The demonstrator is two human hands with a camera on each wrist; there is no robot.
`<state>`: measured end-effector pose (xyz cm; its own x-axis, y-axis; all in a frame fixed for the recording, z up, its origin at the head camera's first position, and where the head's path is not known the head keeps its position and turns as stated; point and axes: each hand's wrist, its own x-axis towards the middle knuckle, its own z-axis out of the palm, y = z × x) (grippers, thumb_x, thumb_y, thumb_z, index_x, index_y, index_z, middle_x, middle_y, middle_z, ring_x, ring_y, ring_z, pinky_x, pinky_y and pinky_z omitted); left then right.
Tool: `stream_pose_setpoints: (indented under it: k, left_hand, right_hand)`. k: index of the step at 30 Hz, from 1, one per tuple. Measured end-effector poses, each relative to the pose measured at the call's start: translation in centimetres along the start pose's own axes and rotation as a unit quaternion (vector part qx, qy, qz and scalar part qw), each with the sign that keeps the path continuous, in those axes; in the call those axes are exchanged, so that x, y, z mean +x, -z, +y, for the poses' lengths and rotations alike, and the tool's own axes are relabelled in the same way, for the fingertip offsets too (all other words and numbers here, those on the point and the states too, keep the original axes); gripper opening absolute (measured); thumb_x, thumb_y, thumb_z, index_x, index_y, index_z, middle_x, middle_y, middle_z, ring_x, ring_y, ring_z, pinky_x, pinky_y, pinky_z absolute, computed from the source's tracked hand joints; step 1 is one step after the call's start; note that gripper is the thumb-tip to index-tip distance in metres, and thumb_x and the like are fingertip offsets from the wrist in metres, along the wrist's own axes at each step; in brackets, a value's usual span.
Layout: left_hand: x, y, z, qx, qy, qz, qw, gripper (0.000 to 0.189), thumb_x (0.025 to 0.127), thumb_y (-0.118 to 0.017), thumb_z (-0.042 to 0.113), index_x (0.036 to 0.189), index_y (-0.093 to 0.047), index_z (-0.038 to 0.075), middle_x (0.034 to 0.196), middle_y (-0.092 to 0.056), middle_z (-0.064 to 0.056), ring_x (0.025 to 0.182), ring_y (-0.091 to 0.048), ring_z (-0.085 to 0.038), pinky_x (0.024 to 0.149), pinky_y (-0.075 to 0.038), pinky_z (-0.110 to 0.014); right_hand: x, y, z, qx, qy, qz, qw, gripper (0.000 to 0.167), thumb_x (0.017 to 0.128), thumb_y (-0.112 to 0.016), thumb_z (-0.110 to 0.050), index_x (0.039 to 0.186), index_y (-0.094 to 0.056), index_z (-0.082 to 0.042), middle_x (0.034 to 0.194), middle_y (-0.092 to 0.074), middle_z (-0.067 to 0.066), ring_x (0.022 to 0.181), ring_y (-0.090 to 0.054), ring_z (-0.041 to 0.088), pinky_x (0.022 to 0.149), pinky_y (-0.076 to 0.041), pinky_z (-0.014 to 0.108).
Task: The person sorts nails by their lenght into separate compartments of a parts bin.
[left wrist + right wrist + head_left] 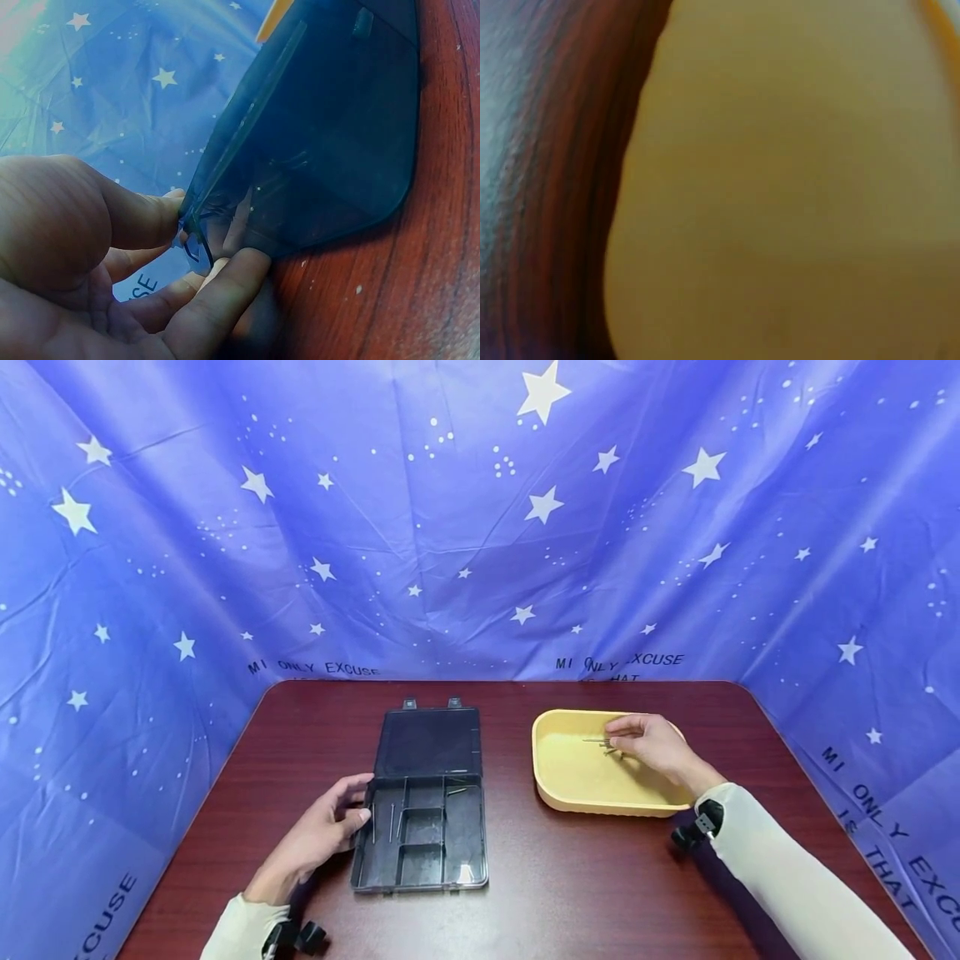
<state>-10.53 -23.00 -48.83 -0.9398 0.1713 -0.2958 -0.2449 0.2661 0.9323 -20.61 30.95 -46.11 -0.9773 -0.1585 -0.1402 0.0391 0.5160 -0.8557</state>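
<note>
My left hand (330, 818) holds the left side of an open dark translucent compartment box (423, 885), thumb at its rim and fingers at the outer side. In the left wrist view, the thumb and fingers (225, 300) pinch the edge of the box (330, 150). Thin nails (393, 821) lie in its long left compartment, and brassy ones (457, 791) in the upper right. Over a yellow tray (555, 768), my right hand (651, 747) has thumb and fingertips closed about several thin metal nails (607, 748); the fingers partly hide them.
The box's lid (429, 742) lies folded back toward the rear of the reddish-brown table (570, 885). A blue star-printed curtain (450, 527) stands behind and at both sides. The tray's wall (780, 187) fills most of the right wrist view, blurred, hiding the right hand there.
</note>
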Motion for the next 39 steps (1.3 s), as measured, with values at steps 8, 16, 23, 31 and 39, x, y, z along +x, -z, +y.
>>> stream_pose_setpoints:
  k: [8,16,23,31,39]
  left_hand:
    - [-0.2,0.0,0.0,-0.008,-0.008,-0.008,0.9999,0.057,0.107,-0.057,0.000,0.159,-0.039,0.012,0.150,-0.047,-0.029,0.113,-0.063,-0.027,0.082,-0.061,-0.043]
    - [-0.2,0.1,0.0,-0.004,-0.012,-0.007,0.9999,0.057,0.106,-0.058,0.001,0.159,-0.039,0.012,0.150,-0.048,-0.029,0.112,-0.063,-0.028,0.081,-0.061,-0.044]
    - [-0.2,0.1,-0.2,-0.011,-0.014,-0.008,0.9998,0.057,0.106,-0.057,0.000,0.160,-0.039,0.012,0.150,-0.047,-0.029,0.109,-0.063,-0.027,0.079,-0.061,-0.041]
    - [-0.3,-0.1,-0.2,-0.018,-0.011,-0.010,0.9997,0.057,0.106,-0.057,-0.001,0.159,-0.039,0.011,0.149,-0.047,-0.030,0.110,-0.064,-0.027,0.081,-0.062,-0.043]
    - [-0.4,-0.1,-0.1,-0.016,-0.012,-0.008,0.9998,0.057,0.106,-0.056,-0.002,0.159,-0.040,0.011,0.149,-0.046,-0.031,0.109,-0.063,-0.027,0.081,-0.062,-0.043]
  right_hand:
    - [0.3,-0.6,0.8,-0.032,0.010,0.000,0.9994,0.034,0.097,-0.069,0.000,0.129,-0.066,0.013,0.120,-0.073,0.029,0.096,-0.070,0.016,0.077,-0.059,0.024]
    - [0.3,-0.9,0.9,-0.098,0.024,0.007,0.9948,0.030,0.087,-0.079,0.000,0.115,-0.073,0.008,0.102,-0.076,0.018,0.085,-0.064,0.012,0.070,-0.054,0.022]
    - [0.3,-1.2,0.9,-0.120,0.039,-0.029,0.9916,0.021,0.085,-0.081,0.002,0.105,-0.075,0.006,0.092,-0.073,0.012,0.083,-0.061,0.016,0.068,-0.049,0.021]
    - [0.0,-1.2,0.6,-0.174,0.076,-0.079,0.9787,0.010,0.092,-0.070,0.004,0.098,-0.076,-0.002,0.086,-0.069,0.004,0.082,-0.058,0.014,0.074,-0.047,0.022]
    - [0.1,-1.1,0.7,-0.215,0.087,-0.077,0.9697,0.010,0.093,-0.072,-0.001,0.088,-0.074,-0.010,0.079,-0.064,-0.002,0.077,-0.054,0.013,0.071,-0.044,0.024]
